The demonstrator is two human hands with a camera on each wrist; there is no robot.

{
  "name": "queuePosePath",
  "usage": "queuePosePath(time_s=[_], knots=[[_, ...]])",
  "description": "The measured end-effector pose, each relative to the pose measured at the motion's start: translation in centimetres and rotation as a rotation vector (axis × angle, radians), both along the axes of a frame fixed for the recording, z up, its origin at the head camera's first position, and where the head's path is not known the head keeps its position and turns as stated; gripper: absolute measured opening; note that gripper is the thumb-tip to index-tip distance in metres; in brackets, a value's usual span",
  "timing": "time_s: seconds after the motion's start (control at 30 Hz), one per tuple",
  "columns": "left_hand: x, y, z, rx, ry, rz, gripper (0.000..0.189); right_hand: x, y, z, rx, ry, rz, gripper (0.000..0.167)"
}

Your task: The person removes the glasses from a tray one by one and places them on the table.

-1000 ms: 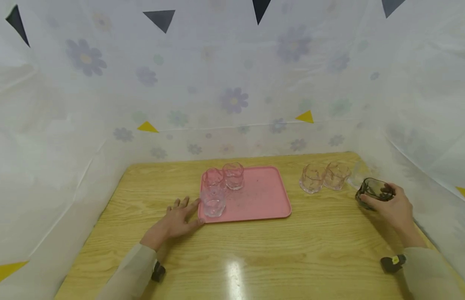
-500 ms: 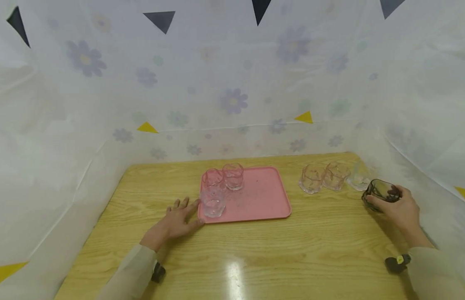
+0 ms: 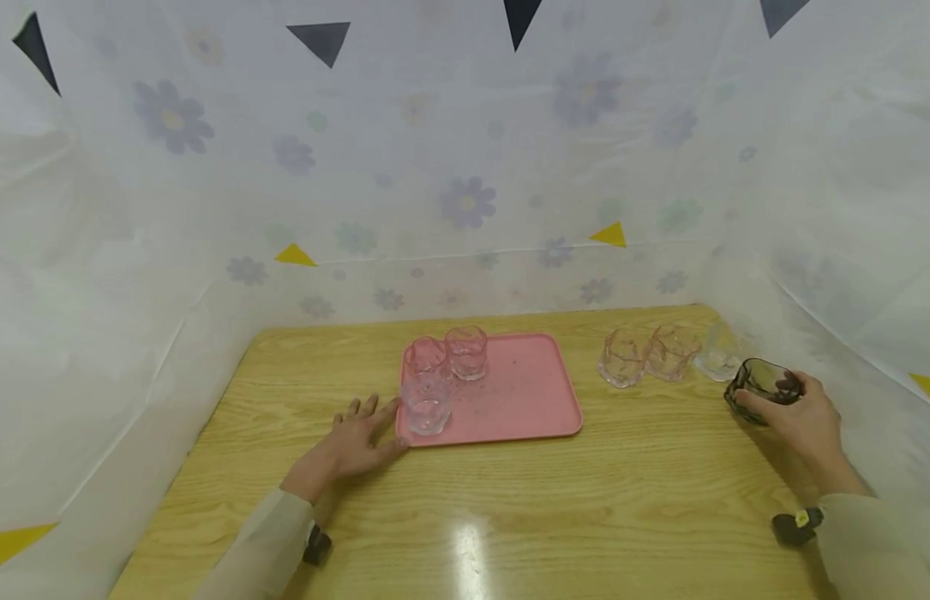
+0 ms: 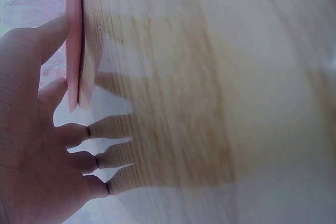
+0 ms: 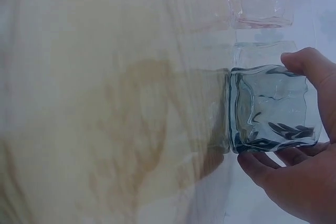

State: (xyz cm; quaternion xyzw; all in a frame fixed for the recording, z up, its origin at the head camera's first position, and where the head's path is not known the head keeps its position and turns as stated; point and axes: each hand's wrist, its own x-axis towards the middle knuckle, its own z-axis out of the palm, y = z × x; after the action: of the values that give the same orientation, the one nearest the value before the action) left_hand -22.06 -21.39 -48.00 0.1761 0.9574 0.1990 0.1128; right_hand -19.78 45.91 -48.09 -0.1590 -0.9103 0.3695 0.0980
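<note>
Grip, right hand (image 3: 806,421): clamped on the dark glass (image 5: 270,111), thumb on one side, fingers on the opposite side. In the right wrist view the base appears to meet the tabletop (image 3: 495,500); I read the glass as upright.

Position: dark glass at the right end of a row, set slightly nearer the person than its neighbour, the clear row glass (image 3: 718,354). I cannot tell whether those two touch. Further left stand the inner tinted glass (image 3: 672,354) and the outer tinted glass (image 3: 624,358).

Left hand (image 3: 352,443): fingers spread, nothing held; thumb and index finger touch the pink tray (image 3: 521,392) at its near left corner and left edge. On the tray's left part I log the front clear glass (image 3: 427,408), with the left pink glass (image 3: 426,357) and right pink glass (image 3: 467,352) behind it.

Key relation, my judgement: dark glass to its neighbour. With the glass inside the grip, no reach separates them; what counts is the clear row glass just beside it, to the left and a little behind. Glass is squat, no marked long axis; the tray's runs left-right, well off to the left. Right hand is the nearer by far.
</note>
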Motion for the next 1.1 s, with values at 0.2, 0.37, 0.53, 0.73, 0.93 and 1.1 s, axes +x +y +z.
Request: queuePosePath(time_s=[0.2, 0.37, 0.53, 0.73, 0.93, 1.1], knots=[[0.0, -0.1, -0.1, -0.011, 0.003, 0.003, 0.080, -0.1, 0.1, 0.0, 0.005, -0.003, 0.012, 0.108], [-0.1, -0.1, -0.2, -0.019, 0.004, 0.007, 0.080, 0.0, -0.2, 0.5, -0.021, 0.003, 0.031, 0.115], [0.0, 0.0, -0.1, -0.020, 0.003, 0.007, 0.080, 0.2, -0.8, 1.4, -0.029, 0.081, 0.043, 0.109], [-0.1, -0.1, -0.3, 0.025, 0.007, -0.001, 0.082, 0.2, -2.1, 2.8, 0.010, 0.153, 0.056, 0.102], [-0.8, -0.7, -2.0, 0.069, 0.050, -0.004, 0.087, -0.2, -4.3, 4.2, 0.032, 0.203, 0.101, 0.096], [-0.7, -0.6, -1.5, 0.075, 0.028, -0.003, 0.088, -0.9, -6.8, 5.3, -0.022, 0.200, 0.171, 0.096]])
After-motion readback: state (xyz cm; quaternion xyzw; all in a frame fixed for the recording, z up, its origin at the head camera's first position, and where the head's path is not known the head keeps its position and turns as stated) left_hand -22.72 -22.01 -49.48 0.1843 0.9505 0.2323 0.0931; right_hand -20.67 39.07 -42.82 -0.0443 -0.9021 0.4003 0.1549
